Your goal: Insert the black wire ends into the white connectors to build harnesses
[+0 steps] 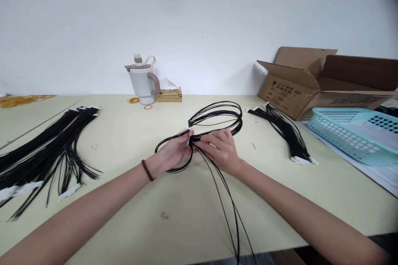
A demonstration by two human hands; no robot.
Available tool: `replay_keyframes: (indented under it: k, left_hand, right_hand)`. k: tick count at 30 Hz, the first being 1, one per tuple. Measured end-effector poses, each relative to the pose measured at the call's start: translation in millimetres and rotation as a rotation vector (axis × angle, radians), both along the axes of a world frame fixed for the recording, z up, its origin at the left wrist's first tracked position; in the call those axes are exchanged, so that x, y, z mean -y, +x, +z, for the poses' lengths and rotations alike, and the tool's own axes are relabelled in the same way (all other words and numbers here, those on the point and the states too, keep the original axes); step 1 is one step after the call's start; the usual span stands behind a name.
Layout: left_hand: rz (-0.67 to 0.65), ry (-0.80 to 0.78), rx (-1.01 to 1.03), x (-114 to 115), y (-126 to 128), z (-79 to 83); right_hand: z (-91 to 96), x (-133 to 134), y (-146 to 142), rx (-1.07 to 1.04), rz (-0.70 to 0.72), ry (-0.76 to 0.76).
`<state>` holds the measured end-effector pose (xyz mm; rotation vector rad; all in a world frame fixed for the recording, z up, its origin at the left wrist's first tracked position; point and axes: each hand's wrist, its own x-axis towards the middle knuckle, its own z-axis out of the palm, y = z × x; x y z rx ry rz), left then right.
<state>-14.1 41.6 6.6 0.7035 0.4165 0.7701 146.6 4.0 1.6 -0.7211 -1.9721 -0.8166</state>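
In the middle of the head view, a black wire harness [217, 114] is looped between my two hands, with loose wire ends trailing over the table's front edge. My left hand [176, 149] is closed on the harness by its white connectors [188, 126], thumb on top. Close beside it, my right hand [220, 147] pinches the black wires just right of the connectors. Its fingertips partly hide the wires they hold. A large pile of black wire harnesses [52, 149] with white connectors lies to the left. A smaller bundle of harnesses [284, 130] lies to the right.
At the back stand a lidded tumbler [141, 80] and a gold tissue box [169, 95]. An open cardboard box [289, 91] and a light-blue plastic basket [348, 145] occupy the right side, with papers under the basket. Yellow rubber bands [25, 100] lie at the far left.
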Motion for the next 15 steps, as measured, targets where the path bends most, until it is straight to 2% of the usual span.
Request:
replay_keyframes:
  k: [11,15]
  left_hand:
    - [0.025,-0.020,-0.037,2.5,-0.2,2.0]
    - [0.037,-0.014,-0.042,2.9,-0.1,2.1]
  right_hand:
    - [-1.8,-4.3,5.6,0.106,0.048,0.030]
    - [-1.9,-3.9,4.1,0.049,0.035,0.011]
